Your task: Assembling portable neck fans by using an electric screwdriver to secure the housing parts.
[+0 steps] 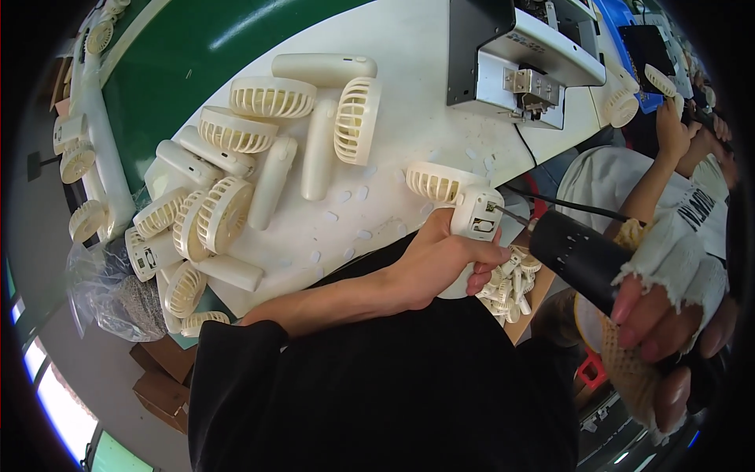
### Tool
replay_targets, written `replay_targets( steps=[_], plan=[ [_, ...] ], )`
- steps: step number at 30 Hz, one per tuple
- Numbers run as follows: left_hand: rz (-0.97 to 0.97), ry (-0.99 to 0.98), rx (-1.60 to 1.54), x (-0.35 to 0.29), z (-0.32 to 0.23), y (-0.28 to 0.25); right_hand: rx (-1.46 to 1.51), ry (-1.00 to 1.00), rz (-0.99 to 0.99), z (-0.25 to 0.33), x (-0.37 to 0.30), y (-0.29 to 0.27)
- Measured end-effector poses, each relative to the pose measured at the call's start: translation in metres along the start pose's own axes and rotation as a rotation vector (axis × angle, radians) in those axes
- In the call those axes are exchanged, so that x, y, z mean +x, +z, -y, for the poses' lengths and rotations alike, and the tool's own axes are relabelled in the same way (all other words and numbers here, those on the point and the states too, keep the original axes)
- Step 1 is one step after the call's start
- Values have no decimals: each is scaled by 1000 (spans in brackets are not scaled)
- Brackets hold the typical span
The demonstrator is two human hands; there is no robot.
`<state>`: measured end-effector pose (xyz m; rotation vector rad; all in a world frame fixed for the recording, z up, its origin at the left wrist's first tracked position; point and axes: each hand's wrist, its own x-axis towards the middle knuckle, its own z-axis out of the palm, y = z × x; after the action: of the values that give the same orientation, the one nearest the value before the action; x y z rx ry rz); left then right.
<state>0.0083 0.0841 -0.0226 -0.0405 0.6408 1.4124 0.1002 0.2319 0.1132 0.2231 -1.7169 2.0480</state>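
My left hand [436, 263] is wrapped round a cream handheld fan [481, 206], whose slotted head points left. An opening in the fan's casing shows small parts inside. In a white glove with bare fingertips, my right hand [661, 315] grips a black electric screwdriver [578, 256]. The screwdriver's thin bit reaches to the open part of the fan; whether it touches a screw is too small to tell. A pile of similar cream fans [224, 212] lies on the white table left of my left hand.
Small white oval pieces [362, 234] are scattered over the white table [409, 118]. A metal machine [523, 71] stands at the back right. A cardboard box [543, 295] of cream parts sits below my hands. A co-worker [621, 181] is at the right, and a black cable [574, 204] runs to the screwdriver.
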Motion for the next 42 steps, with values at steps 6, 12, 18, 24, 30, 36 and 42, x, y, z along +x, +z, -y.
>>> replay_targets(
  steps=[6,12,18,24,30,36,42],
  plan=[
    [-27,-4,39,1,-1,2,-301,174,-121,1,4,23],
    [-7,18,63,2,1,0,-284,231,-139,0,1,29],
    [-20,-3,95,3,1,0,-280,288,-181,2,-10,29],
    [-32,-26,102,1,-4,-1,-181,127,-146,6,-9,3],
    [15,-41,-68,-4,-6,-1,-52,-71,-197,-16,19,-45],
    [-9,-49,-128,-4,-9,2,-14,75,41,-65,38,-107],
    [25,-51,-152,-2,-11,-1,81,268,-40,-44,29,-76]
  ],
)
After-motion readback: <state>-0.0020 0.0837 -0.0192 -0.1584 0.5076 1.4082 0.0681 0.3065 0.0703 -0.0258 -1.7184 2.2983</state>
